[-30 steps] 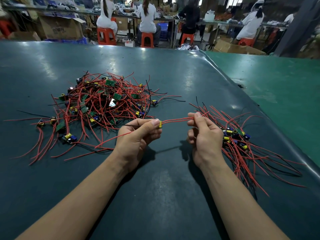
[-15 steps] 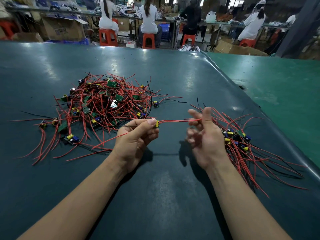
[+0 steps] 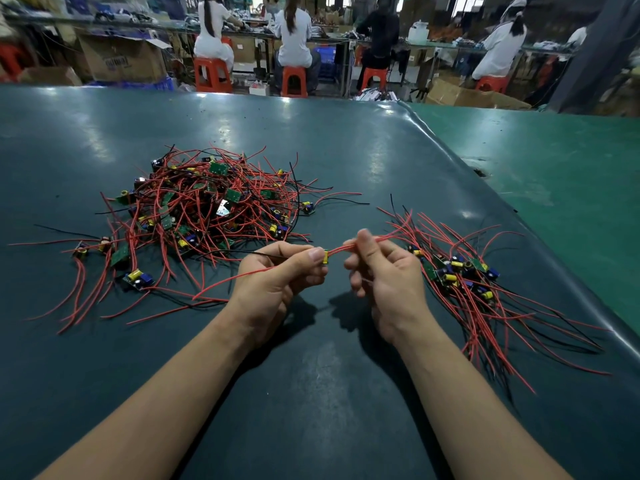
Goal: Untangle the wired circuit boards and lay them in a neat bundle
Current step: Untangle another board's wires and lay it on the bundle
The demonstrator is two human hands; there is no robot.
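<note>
Your left hand pinches one light circuit board above the worktop, between both piles; your right hand pinches its limp red leads. Hold the board's edges, not the springy wire.

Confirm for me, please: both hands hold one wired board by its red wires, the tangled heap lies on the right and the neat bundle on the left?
Not quite. The head view shows the tangled heap of red-wired green circuit boards on the left and the neat bundle on the right. The left hand and right hand do hold one wired board.
</note>
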